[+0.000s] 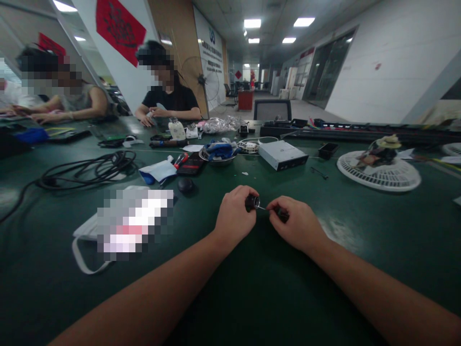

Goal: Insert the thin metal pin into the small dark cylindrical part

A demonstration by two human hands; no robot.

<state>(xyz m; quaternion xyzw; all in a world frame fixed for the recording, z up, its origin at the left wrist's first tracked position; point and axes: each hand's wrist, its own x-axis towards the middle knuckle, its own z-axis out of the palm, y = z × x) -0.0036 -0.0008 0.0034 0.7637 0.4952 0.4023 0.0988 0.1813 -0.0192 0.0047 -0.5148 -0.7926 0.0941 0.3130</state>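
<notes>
Above the middle of the table, my left hand (pixel 236 211) is closed around a small dark cylindrical part (pixel 254 202) with a shiny rim at its right end. My right hand (pixel 297 221) is closed in a pinch, close by on the right. A thin metal shaft (pixel 262 208) spans the gap between the cylinder's rim and my right fingertips. Something dark, perhaps a handle (pixel 283 215), shows among the right fingers; they hide most of it. Whether the shaft enters the cylinder, I cannot tell.
Beyond my hands lie a silver disc drive (pixel 283 154), a metal bowl with blue cloth (pixel 219 153) and a white fan grille (pixel 378 175). Leftward are a black mouse (pixel 186 185), a lit blurred screen (pixel 135 221) and coiled black cable (pixel 86 170). Two people sit across the table.
</notes>
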